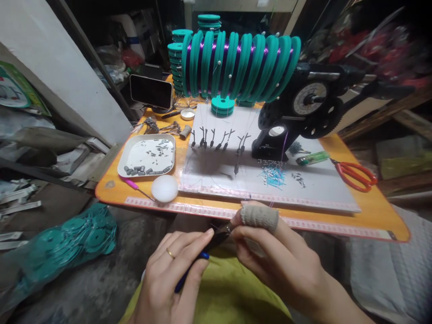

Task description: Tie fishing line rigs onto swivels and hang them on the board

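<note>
Below the table's front edge, my left hand (178, 265) is wrapped round blue-handled pliers (216, 239), their dark jaws pointing right. My right hand (270, 243) wears a grey knitted cover on one finger and is closed in a pinch at the tip of the jaws. What it pinches is too small to make out; a thin line shows near the plier tip. Beyond the hands is a white board (209, 180) with several dark sinkers (225, 146) hanging on lines in front of it. Teal spools (241, 67) wound with purple line are mounted in a row above the board.
A black winding machine (280, 130) stands at right, near red-handled scissors (356, 175) and a green lighter (313, 158). At left are a white tray (146, 139) of small grey parts, a white round lid (164, 188) and a phone (150, 91). Blue-and-silver bits (272, 174) lie on the board.
</note>
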{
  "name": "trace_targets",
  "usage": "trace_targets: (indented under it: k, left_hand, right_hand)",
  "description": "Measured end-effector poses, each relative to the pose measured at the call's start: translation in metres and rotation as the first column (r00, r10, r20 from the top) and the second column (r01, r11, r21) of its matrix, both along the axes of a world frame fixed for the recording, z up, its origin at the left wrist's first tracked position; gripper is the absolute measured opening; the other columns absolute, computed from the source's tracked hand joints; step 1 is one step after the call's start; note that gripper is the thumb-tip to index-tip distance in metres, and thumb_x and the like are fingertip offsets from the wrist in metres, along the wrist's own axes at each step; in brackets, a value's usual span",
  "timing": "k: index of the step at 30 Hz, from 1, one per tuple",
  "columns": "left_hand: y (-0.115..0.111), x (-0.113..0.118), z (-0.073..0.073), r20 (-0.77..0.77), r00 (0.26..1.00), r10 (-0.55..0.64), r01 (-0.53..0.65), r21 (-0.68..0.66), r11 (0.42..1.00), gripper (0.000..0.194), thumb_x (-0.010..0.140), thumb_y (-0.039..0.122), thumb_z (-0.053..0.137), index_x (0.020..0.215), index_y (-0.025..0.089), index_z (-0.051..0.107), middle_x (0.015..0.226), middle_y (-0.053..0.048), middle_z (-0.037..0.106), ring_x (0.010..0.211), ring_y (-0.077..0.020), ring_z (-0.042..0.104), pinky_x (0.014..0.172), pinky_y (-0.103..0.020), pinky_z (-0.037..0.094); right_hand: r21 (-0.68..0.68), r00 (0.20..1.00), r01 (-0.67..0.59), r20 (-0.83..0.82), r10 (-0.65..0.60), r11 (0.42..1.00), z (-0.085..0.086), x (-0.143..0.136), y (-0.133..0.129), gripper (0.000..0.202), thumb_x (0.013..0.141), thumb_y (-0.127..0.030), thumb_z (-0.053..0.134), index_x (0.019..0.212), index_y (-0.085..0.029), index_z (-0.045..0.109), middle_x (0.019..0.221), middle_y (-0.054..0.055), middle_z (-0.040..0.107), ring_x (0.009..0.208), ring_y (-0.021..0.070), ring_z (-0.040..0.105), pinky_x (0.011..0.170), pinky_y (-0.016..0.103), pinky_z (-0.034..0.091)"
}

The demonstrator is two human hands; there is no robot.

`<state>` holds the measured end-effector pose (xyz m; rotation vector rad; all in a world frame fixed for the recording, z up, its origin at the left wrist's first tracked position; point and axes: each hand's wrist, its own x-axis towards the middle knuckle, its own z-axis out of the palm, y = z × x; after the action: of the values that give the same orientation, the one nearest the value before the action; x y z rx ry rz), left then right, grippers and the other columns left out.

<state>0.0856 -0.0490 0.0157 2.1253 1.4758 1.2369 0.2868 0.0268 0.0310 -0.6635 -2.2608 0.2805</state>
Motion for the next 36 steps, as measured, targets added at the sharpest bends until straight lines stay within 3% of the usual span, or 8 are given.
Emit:
trace_targets:
  k: [10, 17, 27, 36]
  left_hand:
    - [-0.0053, -0.0029, -0.0035, 0.008, 0.998, 0.068, -0.067, -0.091, 0.994, 0.04, 0.089, 0.01, 0.056, 0.125, 0.025, 0.064, 0.114, -0.002, 0.074, 0.105, -0.0148, 0.069, 0.098, -0.023, 0.053]
    - [-0.0058, -0.0027, -0.0032, 0.066, 0.995, 0.076, -0.063, -0.18, 0.982, 0.038, 0.091, 0.014, 0.057, 0.124, 0.03, 0.065, 0.113, -0.001, 0.075, 0.104, -0.0152, 0.071, 0.09, -0.022, 0.058]
    - [-0.006, -0.005, -0.0046, 0.007, 0.998, 0.055, -0.053, -0.137, 0.989, 0.04, 0.09, 0.011, 0.056, 0.126, 0.026, 0.063, 0.115, -0.001, 0.074, 0.107, -0.0119, 0.069, 0.102, -0.019, 0.049]
    - [-0.0019, -0.0047, 0.0007, 0.036, 0.999, 0.014, -0.01, -0.102, 0.995, 0.042, 0.088, 0.005, 0.054, 0.125, 0.022, 0.063, 0.111, -0.002, 0.074, 0.104, -0.012, 0.068, 0.096, -0.017, 0.051]
  right_hand:
    - [-0.018, 1.0, -0.007, 0.013, 0.007, 1.0, 0.001, 0.0007, 0.0005, 0.019, 0.089, -0.006, 0.06, 0.107, -0.013, 0.062, 0.101, 0.012, 0.065, 0.104, 0.0255, 0.066, 0.085, 0.038, 0.061]
    - [0.002, 0.999, 0.009, 0.034, -0.009, 1.0, 0.0009, 0.0013, -0.0008, 0.017, 0.09, -0.009, 0.059, 0.105, -0.015, 0.062, 0.1, 0.012, 0.067, 0.096, 0.0249, 0.068, 0.081, 0.037, 0.062]
    - [0.037, 1.0, -0.01, 0.022, 0.009, 0.999, 0.0025, 0.0007, 0.0006, 0.018, 0.089, -0.005, 0.06, 0.106, -0.011, 0.061, 0.1, 0.013, 0.064, 0.101, 0.0249, 0.065, 0.086, 0.038, 0.06]
    - [0.01, 1.0, -0.015, 0.022, 0.015, 1.0, 0.0021, 0.0001, 0.0008, 0.019, 0.089, -0.005, 0.06, 0.106, -0.012, 0.061, 0.101, 0.012, 0.063, 0.102, 0.0249, 0.063, 0.089, 0.039, 0.059]
